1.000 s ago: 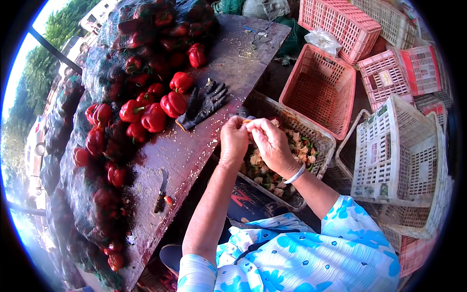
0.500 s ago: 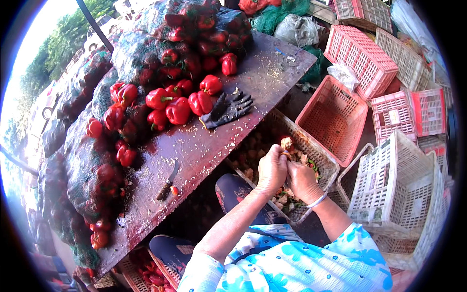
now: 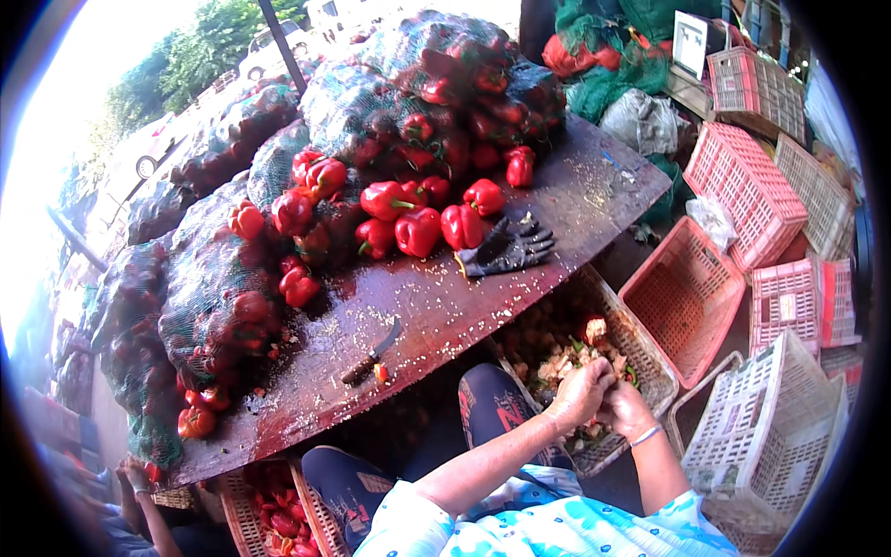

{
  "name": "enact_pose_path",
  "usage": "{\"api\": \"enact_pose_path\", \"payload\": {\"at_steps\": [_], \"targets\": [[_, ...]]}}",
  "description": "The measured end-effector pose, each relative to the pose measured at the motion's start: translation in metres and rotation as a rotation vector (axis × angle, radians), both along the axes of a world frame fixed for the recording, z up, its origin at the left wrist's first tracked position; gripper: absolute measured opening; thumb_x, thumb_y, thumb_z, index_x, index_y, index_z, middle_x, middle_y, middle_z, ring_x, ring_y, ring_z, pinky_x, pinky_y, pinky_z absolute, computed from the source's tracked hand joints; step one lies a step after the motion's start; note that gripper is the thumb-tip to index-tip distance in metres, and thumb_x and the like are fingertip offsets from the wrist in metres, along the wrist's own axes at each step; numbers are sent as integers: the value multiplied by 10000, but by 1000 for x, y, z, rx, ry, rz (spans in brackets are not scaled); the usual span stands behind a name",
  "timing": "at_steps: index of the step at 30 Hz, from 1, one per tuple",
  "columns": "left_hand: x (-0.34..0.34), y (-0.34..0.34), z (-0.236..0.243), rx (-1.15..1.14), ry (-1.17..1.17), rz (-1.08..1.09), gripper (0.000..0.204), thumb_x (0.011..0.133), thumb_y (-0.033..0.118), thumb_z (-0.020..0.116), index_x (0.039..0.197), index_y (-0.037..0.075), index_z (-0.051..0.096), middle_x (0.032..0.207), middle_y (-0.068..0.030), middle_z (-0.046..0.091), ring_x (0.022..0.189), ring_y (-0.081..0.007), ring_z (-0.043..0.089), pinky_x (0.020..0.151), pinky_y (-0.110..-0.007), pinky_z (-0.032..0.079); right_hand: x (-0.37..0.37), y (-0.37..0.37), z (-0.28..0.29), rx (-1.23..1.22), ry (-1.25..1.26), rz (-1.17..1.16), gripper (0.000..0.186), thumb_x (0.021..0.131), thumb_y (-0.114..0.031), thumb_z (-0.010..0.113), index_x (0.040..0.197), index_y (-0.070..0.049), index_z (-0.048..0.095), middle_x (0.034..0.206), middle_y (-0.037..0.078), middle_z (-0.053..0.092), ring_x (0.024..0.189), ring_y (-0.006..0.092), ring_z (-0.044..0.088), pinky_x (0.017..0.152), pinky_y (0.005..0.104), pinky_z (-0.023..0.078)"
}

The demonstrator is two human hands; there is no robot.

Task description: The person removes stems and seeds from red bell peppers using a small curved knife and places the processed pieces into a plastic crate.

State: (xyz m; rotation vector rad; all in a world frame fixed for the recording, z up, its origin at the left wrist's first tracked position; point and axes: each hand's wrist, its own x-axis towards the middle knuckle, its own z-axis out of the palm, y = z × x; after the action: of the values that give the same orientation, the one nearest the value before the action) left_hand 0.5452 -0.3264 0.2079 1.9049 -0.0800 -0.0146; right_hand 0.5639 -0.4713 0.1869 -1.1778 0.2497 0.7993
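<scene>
My left hand (image 3: 581, 392) and my right hand (image 3: 626, 409) meet with fingers curled together over a pale crate (image 3: 657, 357) beside the table. Whatever they hold is hidden between the fingers. Inside the crate, below and beyond the hands, lie pale pepper cores (image 3: 560, 364) and scraps. A pale band (image 3: 647, 434) circles my right wrist. Left of the hands, a curved knife (image 3: 373, 354) with a dark handle rests on the table (image 3: 445, 311), a small red pepper piece (image 3: 380, 372) by it. Farther back lie a black glove (image 3: 506, 251) and several red bell peppers (image 3: 418, 232).
Net sacks of red peppers (image 3: 218, 297) cover the table's left and far sides. An orange crate (image 3: 682, 306) and stacked white crates (image 3: 752, 418) stand at right. Red peppers fill a crate (image 3: 237, 511) below the table. Another person's hands (image 3: 133, 475) show at lower left.
The view has shifted, so the table and crates appear farther right and lower. My hands stay together but sit lower over the crate; the orange bit seen between them before no longer shows.
</scene>
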Motion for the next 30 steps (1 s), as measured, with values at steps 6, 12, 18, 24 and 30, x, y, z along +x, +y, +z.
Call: {"api": "enact_pose_path", "payload": {"at_steps": [6, 12, 18, 24, 30], "targets": [[-18, 2, -7, 26, 42, -115, 104, 928, 179, 556, 949, 78, 544, 800, -165, 649, 785, -364, 652, 675, -419, 502, 2, -22, -39, 220, -7, -43, 202, 891, 7, 512, 1072, -30, 592, 1050, 88, 626, 934, 221, 634, 817, 354, 543], [-41, -2, -23, 198, 78, -75, 111, 934, 192, 506, 966, 87, 493, 824, -206, 637, 837, -425, 618, 706, -494, 482, -8, -26, -61, 221, 78, -73, 173, 869, 40, 482, 977, -21, 603, 981, 109, 632, 884, 225, 622, 795, 354, 520], [-47, -3, -40, 132, 117, -88, 110, 917, 164, 528, 971, 81, 481, 840, -205, 646, 845, -427, 622, 713, -497, 486, -14, -25, -47, 152, 117, -123, 151, 868, 32, 484, 959, -10, 598, 947, 128, 626, 851, 236, 621, 765, 378, 526], [-39, -8, -42, -117, 251, -154, 137, 927, 159, 547, 1024, 64, 529, 853, -180, 630, 829, -339, 635, 749, -407, 486, -12, -23, -65, 269, 157, -233, 144, 875, 10, 475, 948, -2, 599, 935, 122, 618, 859, 261, 624, 797, 381, 525], [-37, -9, -25, -223, 23, -247, 139, 901, 127, 557, 1010, 54, 510, 857, -193, 602, 836, -378, 604, 766, -419, 478, -18, -11, -54, 255, 3, -383, 162, 942, -203, 500, 845, -93, 569, 823, 26, 579, 773, 163, 590, 736, 342, 509]]}}
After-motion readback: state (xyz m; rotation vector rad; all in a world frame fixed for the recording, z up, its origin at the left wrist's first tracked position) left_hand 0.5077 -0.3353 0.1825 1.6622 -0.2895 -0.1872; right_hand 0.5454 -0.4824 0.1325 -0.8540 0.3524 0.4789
